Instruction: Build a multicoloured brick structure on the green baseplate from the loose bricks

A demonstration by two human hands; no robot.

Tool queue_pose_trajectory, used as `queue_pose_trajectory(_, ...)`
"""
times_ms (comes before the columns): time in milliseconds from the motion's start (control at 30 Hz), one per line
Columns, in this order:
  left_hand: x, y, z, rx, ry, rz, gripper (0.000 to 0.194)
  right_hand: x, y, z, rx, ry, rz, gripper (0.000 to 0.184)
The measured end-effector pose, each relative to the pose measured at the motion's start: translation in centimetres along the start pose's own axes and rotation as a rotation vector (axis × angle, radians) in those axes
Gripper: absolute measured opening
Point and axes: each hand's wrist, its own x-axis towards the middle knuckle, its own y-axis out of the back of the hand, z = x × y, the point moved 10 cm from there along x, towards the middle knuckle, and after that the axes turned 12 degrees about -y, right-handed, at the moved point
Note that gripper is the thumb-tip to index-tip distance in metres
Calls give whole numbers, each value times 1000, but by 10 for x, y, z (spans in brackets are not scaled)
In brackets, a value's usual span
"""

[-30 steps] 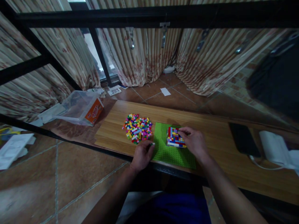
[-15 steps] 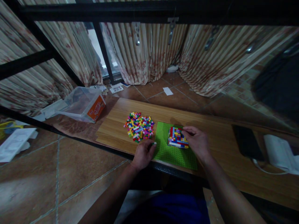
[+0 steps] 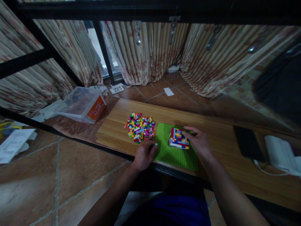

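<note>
My left hand (image 3: 145, 154) is closed in a pinch on a small brick (image 3: 155, 144), pale with some green, over the left edge of the green baseplate (image 3: 174, 160). On that plate stands a block-shaped build of multicoloured bricks (image 3: 178, 139), with mixed colours across its top. My right hand (image 3: 198, 139) is at the build's far right corner. Its thumb meets the top edge while the index finger is stretched out a little apart from it; I see no loose brick between them. Just beyond my left hand lies a pile of loose coloured bricks (image 3: 140, 127).
A clear plastic bin (image 3: 78, 105) with an orange label stands left of the wooden board (image 3: 113, 131). To the right lie a black phone (image 3: 248, 142) with a cable and a white device (image 3: 279, 152). Behind are striped curtains (image 3: 150, 53); a dark bar crosses above.
The thumb and index finger of my right hand have parted slightly at the build's corner. My left hand stays in place with its brick.
</note>
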Motion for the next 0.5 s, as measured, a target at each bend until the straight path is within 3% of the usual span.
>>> queue_pose_trajectory(200, 0, -1, -2, 0, 11, -6, 16, -3, -15, 3, 91, -16, -157, 43)
queue_pose_trajectory(500, -1, -4, -4, 24, 10, -23, 17, -3, -14, -2, 59, 5, -133, 39)
